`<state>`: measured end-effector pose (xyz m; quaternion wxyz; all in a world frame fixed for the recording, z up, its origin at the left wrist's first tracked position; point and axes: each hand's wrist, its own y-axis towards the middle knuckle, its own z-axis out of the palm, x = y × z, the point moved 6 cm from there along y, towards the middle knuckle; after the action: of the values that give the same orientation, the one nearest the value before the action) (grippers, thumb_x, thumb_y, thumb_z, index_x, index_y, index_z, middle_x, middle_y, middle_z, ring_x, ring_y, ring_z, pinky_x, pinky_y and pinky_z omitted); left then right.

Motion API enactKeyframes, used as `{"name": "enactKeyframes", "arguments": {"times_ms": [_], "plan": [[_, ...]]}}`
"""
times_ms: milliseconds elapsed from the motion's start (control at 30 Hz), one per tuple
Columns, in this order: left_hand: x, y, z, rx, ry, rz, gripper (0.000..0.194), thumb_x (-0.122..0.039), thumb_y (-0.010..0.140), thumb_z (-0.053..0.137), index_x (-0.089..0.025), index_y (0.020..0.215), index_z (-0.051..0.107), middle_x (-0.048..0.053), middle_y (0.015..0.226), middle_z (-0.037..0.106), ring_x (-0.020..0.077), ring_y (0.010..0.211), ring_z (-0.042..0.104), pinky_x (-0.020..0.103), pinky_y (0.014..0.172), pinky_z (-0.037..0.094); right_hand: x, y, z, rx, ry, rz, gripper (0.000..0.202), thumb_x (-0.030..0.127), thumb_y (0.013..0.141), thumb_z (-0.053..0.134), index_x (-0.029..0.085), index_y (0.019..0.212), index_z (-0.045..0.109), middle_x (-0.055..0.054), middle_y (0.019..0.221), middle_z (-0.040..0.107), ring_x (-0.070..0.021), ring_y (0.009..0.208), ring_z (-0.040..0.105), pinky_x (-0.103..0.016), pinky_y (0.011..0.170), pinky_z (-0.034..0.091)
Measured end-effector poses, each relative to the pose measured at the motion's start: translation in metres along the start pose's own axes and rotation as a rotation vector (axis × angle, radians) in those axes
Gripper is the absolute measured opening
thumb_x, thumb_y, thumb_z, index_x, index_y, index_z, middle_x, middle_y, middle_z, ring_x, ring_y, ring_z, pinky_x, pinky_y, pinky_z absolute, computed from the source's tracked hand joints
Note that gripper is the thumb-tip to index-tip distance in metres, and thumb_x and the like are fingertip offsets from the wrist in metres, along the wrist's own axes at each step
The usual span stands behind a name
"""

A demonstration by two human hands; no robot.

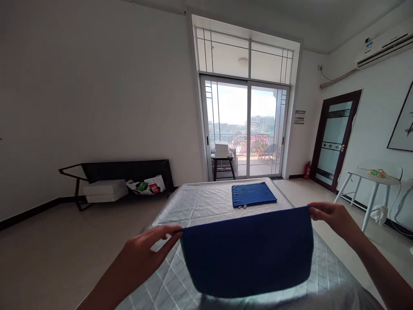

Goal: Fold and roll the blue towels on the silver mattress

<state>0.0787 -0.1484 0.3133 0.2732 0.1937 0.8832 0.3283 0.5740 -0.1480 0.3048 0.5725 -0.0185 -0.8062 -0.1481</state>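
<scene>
A dark blue cloth (251,254) hangs stretched between my two hands, its upper edge nearly straight and a little higher on the right. My left hand (151,247) pinches its upper left corner between thumb and fingers. At the upper right corner, my right hand (329,215) grips it in the same way. Below and behind the cloth lies a bed-like surface with a quilted, silvery-white cover (203,198). Farther back on that cover rests a flat blue fabric piece (253,194) with small pale tags at its near edge.
A black bench (129,170) with white boxes (106,189) and a printed bag (148,185) stands left. Behind the bed, a black stool (222,161) is near the sliding glass door (248,125). A white table (374,174) stands right; a fire extinguisher (307,170) is by the door.
</scene>
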Motion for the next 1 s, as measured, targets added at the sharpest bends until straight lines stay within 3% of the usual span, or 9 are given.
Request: {"name": "enactKeyframes", "arguments": {"times_ms": [100,167,267,400,533,700,833,900,1000], "plan": [[0.001,0.018,0.008,-0.05,-0.009,-0.026,0.045,-0.071,0.079,0.054,-0.031,0.083,0.074,-0.003,0.069,0.072,0.0159,0.054,0.063,0.026,0.055,0.051,-0.004,0.009,-0.003,-0.034,0.071,-0.003,0.051,0.055,0.055,0.086,0.02,0.09,0.08,-0.005,0.076,0.077,-0.0223,0.073,0.072,-0.038,0.076,0.062],[0.008,0.038,0.026,-0.015,-0.032,-0.1,0.049,-0.073,0.077,0.052,-0.029,0.08,0.072,-0.003,0.057,0.068,0.0152,0.048,0.059,0.026,0.053,0.047,-0.013,0.025,-0.003,-0.04,0.111,0.003,0.048,0.053,0.055,0.087,0.019,0.088,0.079,-0.005,0.075,0.076,-0.0216,0.072,0.072,-0.037,0.076,0.062],[0.029,0.075,0.071,0.147,-0.119,-0.282,0.051,-0.074,0.071,0.054,-0.026,0.08,0.07,-0.006,0.044,0.062,0.0161,0.044,0.058,0.026,0.052,0.044,-0.033,0.065,0.003,-0.039,0.167,0.039,0.042,0.045,0.056,0.089,0.019,0.086,0.078,-0.004,0.077,0.077,-0.0213,0.073,0.073,-0.038,0.08,0.063],[0.055,0.138,0.137,0.267,-0.431,-0.449,0.056,-0.069,0.061,0.065,-0.019,0.085,0.066,0.002,0.055,0.07,0.0241,0.059,0.069,0.03,0.055,0.047,-0.057,0.146,0.018,-0.08,0.31,0.093,0.025,0.034,0.064,0.086,0.02,0.08,0.074,-0.004,0.08,0.077,-0.0213,0.083,0.074,-0.035,0.089,0.061],[0.07,0.211,0.17,0.087,-0.714,-0.528,0.057,-0.058,0.063,0.075,-0.012,0.094,0.063,0.009,0.069,0.075,0.0267,0.072,0.073,0.035,0.066,0.053,-0.045,0.246,0.032,-0.212,0.419,0.061,0.014,0.031,0.08,0.072,0.025,0.07,0.064,-0.003,0.078,0.074,-0.0206,0.096,0.072,-0.031,0.09,0.06],[0.089,0.283,0.186,-0.164,-0.765,-0.477,0.04,-0.039,0.085,0.063,-0.006,0.108,0.058,0.014,0.096,0.076,0.0215,0.09,0.073,0.037,0.083,0.055,-0.02,0.352,0.046,-0.312,0.622,-0.02,0.012,0.016,0.08,0.071,0.022,0.075,0.062,0.001,0.078,0.072,-0.0141,0.091,0.07,-0.022,0.084,0.06],[0.117,0.281,0.236,-0.197,-0.705,-0.477,0.03,-0.035,0.082,0.065,-0.013,0.103,0.064,0.008,0.085,0.077,0.022,0.085,0.074,0.033,0.074,0.057,-0.066,0.381,0.061,-0.362,0.664,0.067,0.014,0.014,0.079,0.073,0.021,0.077,0.061,0.003,0.07,0.068,-0.0105,0.075,0.069,-0.018,0.073,0.061],[0.133,0.255,0.273,-0.136,-0.614,-0.455,0.028,-0.037,0.08,0.066,-0.018,0.099,0.066,0.004,0.079,0.078,0.0231,0.085,0.075,0.031,0.071,0.056,-0.111,0.372,0.073,-0.376,0.643,0.139,0.014,0.012,0.079,0.072,0.021,0.075,0.06,0.004,0.066,0.066,-0.0095,0.069,0.068,-0.017,0.069,0.061],[0.157,0.19,0.331,0.018,-0.371,-0.42,0.019,-0.037,0.082,0.063,-0.023,0.094,0.068,0.002,0.08,0.079,0.0227,0.087,0.075,0.03,0.074,0.055,-0.187,0.337,0.095,-0.384,0.583,0.262,0.016,0.009,0.076,0.07,0.021,0.071,0.06,0.005,0.059,0.063,-0.0093,0.06,0.066,-0.017,0.062,0.06]]}}
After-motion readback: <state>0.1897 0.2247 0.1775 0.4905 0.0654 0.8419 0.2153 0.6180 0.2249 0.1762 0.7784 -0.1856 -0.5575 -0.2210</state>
